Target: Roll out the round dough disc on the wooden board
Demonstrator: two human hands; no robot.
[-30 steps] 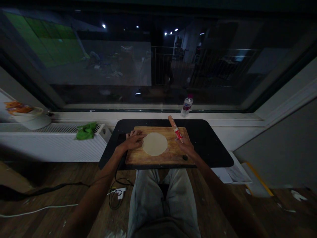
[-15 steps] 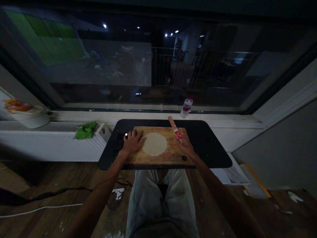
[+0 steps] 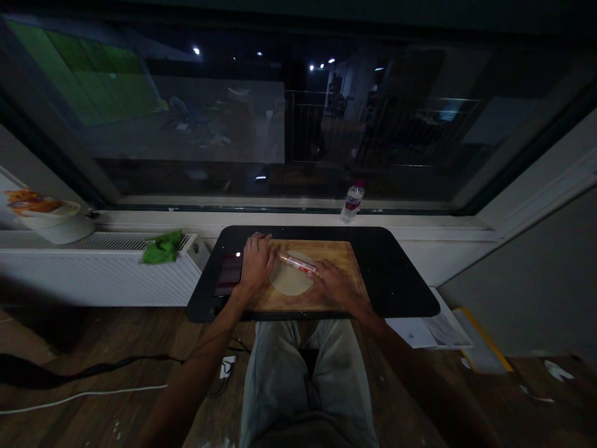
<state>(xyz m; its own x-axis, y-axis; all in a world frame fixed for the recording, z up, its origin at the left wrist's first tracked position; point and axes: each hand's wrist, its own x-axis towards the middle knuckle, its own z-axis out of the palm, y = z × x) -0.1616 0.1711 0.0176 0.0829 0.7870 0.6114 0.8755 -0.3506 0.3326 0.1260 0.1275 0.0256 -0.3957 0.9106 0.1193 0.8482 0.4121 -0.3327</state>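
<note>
A round, flat sheet of dough (image 3: pixel 290 287) lies on the wooden cutting board (image 3: pixel 275 303). Slanting across the dough's upper part is a rolling pin (image 3: pixel 298 263) with a red and white label. My left hand (image 3: pixel 256 262) is closed around the pin's left end, at the board's left side. At the other end my right hand (image 3: pixel 336 286) grips the pin, low over the board's right half. Both ends of the pin are hidden by my fingers.
The board rests on a black tabletop (image 3: pixel 396 274). A dark phone (image 3: pixel 229 274) lies left of the board. Behind, a water bottle (image 3: pixel 352 202) stands on the windowsill (image 3: pixel 280 219). A green cloth (image 3: pixel 161 246) hangs over the white radiator (image 3: pixel 116 274).
My right hand has brought the rolling pin left and down from its raised tilt onto the dough. My left hand has shifted from lying spread at the dough's edge to gripping the pin's other end.
</note>
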